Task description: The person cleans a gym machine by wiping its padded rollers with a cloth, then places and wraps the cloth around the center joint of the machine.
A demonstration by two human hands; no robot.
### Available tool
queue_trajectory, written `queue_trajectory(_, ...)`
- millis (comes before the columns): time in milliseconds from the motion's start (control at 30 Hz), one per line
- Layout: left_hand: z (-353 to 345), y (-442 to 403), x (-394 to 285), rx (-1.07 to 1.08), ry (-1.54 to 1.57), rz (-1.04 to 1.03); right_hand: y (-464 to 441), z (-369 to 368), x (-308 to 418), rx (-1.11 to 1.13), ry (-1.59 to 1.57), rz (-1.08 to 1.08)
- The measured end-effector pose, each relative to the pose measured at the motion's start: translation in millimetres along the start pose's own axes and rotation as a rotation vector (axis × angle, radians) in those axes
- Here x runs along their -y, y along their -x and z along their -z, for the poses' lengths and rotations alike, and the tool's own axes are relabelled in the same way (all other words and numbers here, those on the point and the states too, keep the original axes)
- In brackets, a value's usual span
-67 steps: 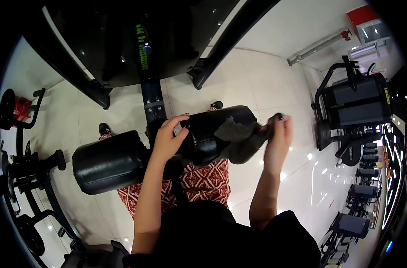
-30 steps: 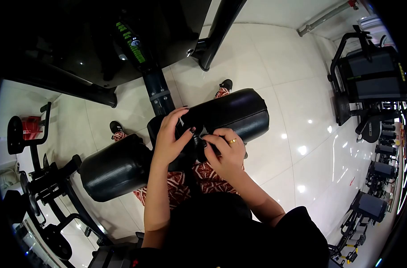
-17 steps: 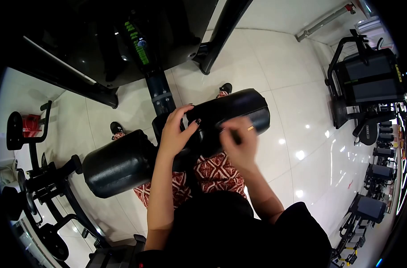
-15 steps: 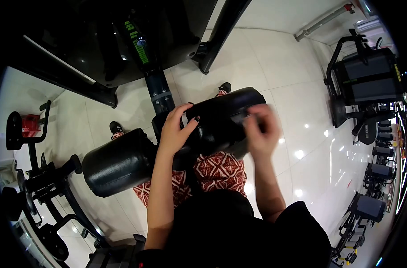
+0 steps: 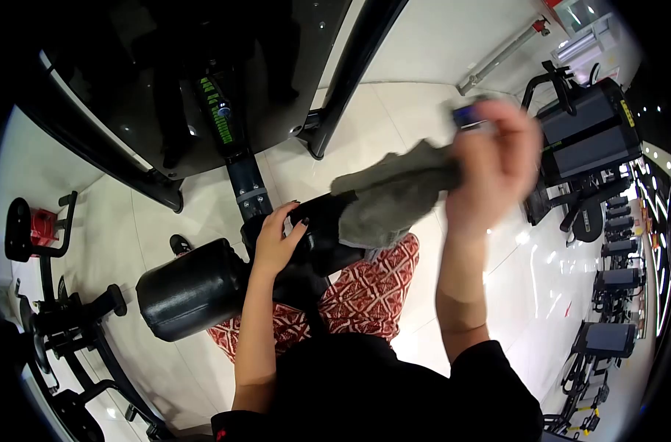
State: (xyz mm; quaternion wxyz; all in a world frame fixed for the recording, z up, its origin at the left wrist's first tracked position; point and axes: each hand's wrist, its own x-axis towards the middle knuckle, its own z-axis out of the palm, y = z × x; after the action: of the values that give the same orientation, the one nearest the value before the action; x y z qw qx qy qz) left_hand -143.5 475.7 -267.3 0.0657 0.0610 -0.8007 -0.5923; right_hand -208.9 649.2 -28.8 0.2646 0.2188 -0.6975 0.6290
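Observation:
A grey-green cloth cover (image 5: pixel 394 195) hangs stretched from my right hand (image 5: pixel 493 166), which is closed on its outer end and blurred. The other end of the cloth lies over the right black padded roller (image 5: pixel 324 239). My left hand (image 5: pixel 276 241) rests on the inner end of that roller, fingers apart, holding nothing. The left black padded roller (image 5: pixel 192 289) is uncovered, left of my left hand. Between the rollers a dark metal bar (image 5: pixel 247 188) runs up to the machine.
A large dark machine panel (image 5: pixel 225 88) with green lettering stands ahead. At the left is a machine with black pads (image 5: pixel 74 313). Grey-padded machines (image 5: pixel 585 132) line the right. My patterned trousers (image 5: pixel 372 291) show under the rollers.
My right hand has swung up and to the right from the right roller, drawing the grey-green cloth out into view. My left hand remains on the roller. The camera view has shifted a little.

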Motion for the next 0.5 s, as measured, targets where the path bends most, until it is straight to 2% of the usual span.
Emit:
queue_trajectory(67,0.4,0.2,-2.0,0.01,-0.014,0.006,43.6,-8.3,-40.1,0.198,0.207,-0.317)
queue_trajectory(100,0.5,1.4,-3.3,0.014,-0.018,0.014,76.6,-11.2,-76.4,0.29,0.246,-0.248)
queue_trajectory(133,0.5,1.3,-4.0,0.023,-0.013,0.031,104.1,-12.0,-97.1,0.407,0.381,-0.057)
queue_trajectory(167,0.5,-0.1,-4.3,0.03,-0.009,0.044,136.9,-9.9,-110.4,0.499,0.458,-0.081)
queue_trajectory(200,1.1,-0.8,-4.4,0.033,-0.017,0.047,149.8,-10.8,-107.5,0.545,0.599,0.084)
queue_trajectory(267,0.3,-0.7,-3.4,0.012,-0.04,-0.049,155.0,-7.9,-114.2,0.49,0.55,0.083)
queue_trajectory(367,0.4,-1.7,-1.1,0.037,-0.005,0.02,140.5,-0.5,-115.9,0.377,0.543,0.057)
queue_trajectory(500,0.6,1.2,-7.6,0.033,0.016,0.07,111.3,19.0,-144.1,0.16,0.772,0.008)
